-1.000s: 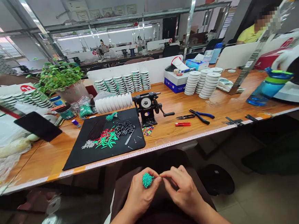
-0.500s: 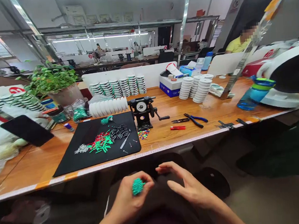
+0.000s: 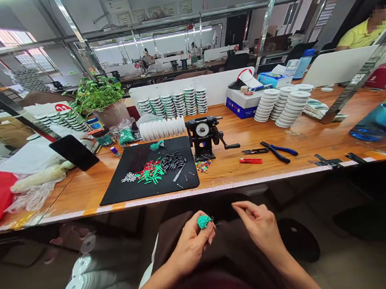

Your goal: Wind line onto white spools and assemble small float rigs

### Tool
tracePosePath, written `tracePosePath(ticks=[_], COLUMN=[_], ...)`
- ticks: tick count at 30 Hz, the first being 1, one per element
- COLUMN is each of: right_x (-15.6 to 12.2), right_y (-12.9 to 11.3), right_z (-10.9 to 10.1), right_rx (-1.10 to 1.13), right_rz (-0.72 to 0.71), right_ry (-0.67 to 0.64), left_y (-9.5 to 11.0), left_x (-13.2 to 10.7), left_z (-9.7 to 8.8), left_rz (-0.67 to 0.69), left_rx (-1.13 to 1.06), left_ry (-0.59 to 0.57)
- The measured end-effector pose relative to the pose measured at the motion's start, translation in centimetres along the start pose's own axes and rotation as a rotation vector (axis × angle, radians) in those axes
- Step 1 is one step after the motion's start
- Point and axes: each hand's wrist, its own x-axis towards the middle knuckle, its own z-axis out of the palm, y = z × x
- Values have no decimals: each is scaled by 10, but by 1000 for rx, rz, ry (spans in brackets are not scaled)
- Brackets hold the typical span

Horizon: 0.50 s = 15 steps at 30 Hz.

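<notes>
My left hand (image 3: 191, 244) is over my lap, below the table edge, pinching a small teal beaded bundle (image 3: 204, 221) between thumb and fingers. My right hand (image 3: 261, 226) hovers just right of it, fingers curled with thumb and forefinger close together; what they hold, if anything, is too small to see. On the table ahead lies a black mat (image 3: 155, 172) with piles of green, red, black and silver small parts (image 3: 151, 169).
A black hand-crank winder (image 3: 205, 137) stands right of the mat, with blue-handled pliers (image 3: 277, 150) and a red tool (image 3: 250, 160) beyond. White spools (image 3: 278, 104) are stacked behind. A potted plant (image 3: 101, 100), phone (image 3: 74, 152) and plastic bags lie left. Another person in yellow sits far right.
My right hand opened and drew away from the teal bundle, then curled again a little to its right. The view swung left and back to the right.
</notes>
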Motion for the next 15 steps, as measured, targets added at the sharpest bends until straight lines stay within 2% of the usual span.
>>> tracePosePath(ticks=[2,3,6,8,11,15], right_x=[5,5,-2,-9,-18,-21], right_y=[1,-1,-16,-27,-34,-30], right_z=[0,1,4,8,15,19], right_rx=[3,42,265,380,401,420], right_rz=[9,20,75,106,142,182], right_ry=[61,18,-246,-369,-391,-368], left_y=[0,1,5,9,10,4], left_x=[-1,-2,-2,-2,-2,-3], left_z=[2,3,5,7,8,4], left_rz=[-2,1,30,42,32,21], left_rx=[-14,15,185,268,299,239], left_ry=[5,20,103,143,141,84])
